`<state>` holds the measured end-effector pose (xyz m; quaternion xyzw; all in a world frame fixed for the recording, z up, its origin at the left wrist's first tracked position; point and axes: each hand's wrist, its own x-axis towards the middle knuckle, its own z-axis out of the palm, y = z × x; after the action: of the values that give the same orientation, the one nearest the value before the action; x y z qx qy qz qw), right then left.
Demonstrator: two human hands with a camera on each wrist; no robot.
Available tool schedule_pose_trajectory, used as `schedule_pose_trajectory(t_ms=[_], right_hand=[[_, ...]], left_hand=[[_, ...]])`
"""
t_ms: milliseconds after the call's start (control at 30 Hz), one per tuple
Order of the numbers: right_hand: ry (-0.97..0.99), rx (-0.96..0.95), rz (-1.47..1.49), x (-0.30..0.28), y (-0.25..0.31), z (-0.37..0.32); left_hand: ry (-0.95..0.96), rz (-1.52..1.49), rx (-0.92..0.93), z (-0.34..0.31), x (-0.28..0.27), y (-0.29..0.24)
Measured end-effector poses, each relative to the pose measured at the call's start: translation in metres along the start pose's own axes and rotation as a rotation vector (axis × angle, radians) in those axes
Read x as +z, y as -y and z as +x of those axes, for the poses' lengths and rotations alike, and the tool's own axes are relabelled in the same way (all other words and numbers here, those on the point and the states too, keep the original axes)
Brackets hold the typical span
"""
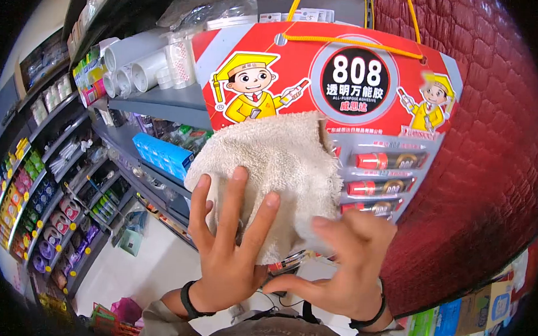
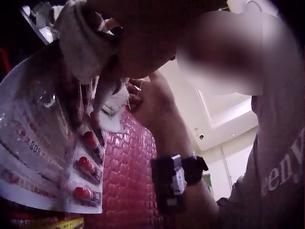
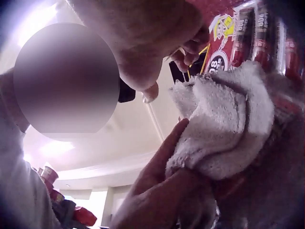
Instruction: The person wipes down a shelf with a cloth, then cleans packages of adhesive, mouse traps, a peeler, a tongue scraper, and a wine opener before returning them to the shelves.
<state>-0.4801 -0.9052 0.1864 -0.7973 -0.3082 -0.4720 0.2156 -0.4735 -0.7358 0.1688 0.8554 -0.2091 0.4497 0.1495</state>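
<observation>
A beige terry cloth (image 1: 276, 150) with frayed edges covers the lower left part of a red hanging display card (image 1: 298, 66) marked 808 in the head view. My left hand (image 1: 231, 251) rests on the cloth with its fingers spread and fairly straight. My right hand (image 1: 358, 264) is at the cloth's lower right, its fingers bent and its thumb stretched toward the left hand. Small black adhesive tubes with red caps (image 1: 373, 161) sit in clear blisters on the card. In the right wrist view the cloth (image 3: 219, 119) lies in folds against the left hand (image 3: 162, 191).
A yellow cord (image 1: 354, 43) runs through the card's top holes. Behind it hangs dark red textured material (image 1: 483, 149). Shelves at left carry white rolls (image 1: 143, 73) and a blue box (image 1: 163, 155). Stacked packages (image 1: 456, 315) stand low at the right.
</observation>
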Motion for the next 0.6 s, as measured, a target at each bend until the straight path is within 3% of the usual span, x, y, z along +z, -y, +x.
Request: schedule_pose_trajectory(t_ms=[67, 100, 233, 333, 500, 600], right_hand=[[0.139, -0.08, -0.119, 0.004, 0.007, 0.001], [0.055, -0.118, -0.188, 0.01, 0.006, 0.003], [0.062, -0.213, -0.402, 0.015, 0.001, 0.012], [0.131, -0.205, -0.422, 0.022, 0.0, 0.01], [0.083, -0.067, -0.292, 0.033, -0.006, 0.0], [0.089, -0.031, -0.273, 0.035, -0.008, -0.01]], left_hand=[[0.012, 0.101, 0.041, 0.003, -0.003, 0.001], [0.029, 0.15, 0.066, 0.004, -0.004, 0.002], [0.055, 0.116, 0.13, 0.005, -0.007, 0.008], [0.088, 0.051, 0.136, 0.0, -0.004, 0.005], [0.088, -0.079, 0.147, -0.007, 0.013, 0.005], [-0.083, -0.127, 0.124, -0.017, 0.039, 0.004]])
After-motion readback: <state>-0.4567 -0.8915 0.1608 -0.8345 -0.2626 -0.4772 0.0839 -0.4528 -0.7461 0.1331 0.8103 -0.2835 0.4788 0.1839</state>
